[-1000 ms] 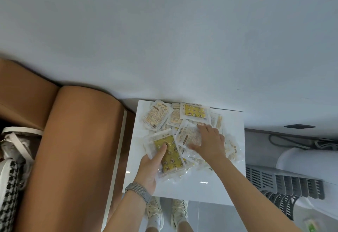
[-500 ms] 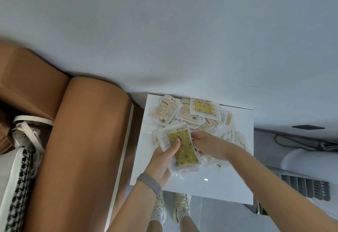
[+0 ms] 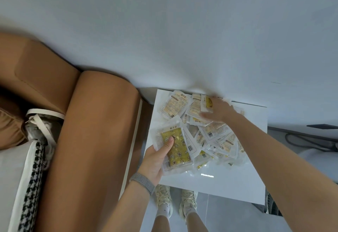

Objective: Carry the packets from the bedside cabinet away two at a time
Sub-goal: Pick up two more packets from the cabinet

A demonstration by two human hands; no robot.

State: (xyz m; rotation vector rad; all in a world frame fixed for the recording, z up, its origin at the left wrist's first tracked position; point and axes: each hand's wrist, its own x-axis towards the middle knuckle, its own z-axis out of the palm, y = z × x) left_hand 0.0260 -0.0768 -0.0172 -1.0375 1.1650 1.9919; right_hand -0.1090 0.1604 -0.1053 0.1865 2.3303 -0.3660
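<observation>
My left hand (image 3: 155, 160) gripped a yellow-printed packet (image 3: 176, 151), thumb pressed across its face, its long axis running away from me and leaning slightly left above the bedside cabinet's (image 3: 237, 186) near-left part. My right hand (image 3: 217, 110) lay blurred, fingers spread flat, on the heap of packets (image 3: 210, 134) beyond, touching a far packet (image 3: 206, 103).

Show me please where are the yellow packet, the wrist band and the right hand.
yellow packet (image 3: 178, 147): head view, on its yellow printed middle.
wrist band (image 3: 142, 182): head view, on the grey band at the left wrist.
right hand (image 3: 218, 111): head view, on the back of the hand, over the pile.
</observation>
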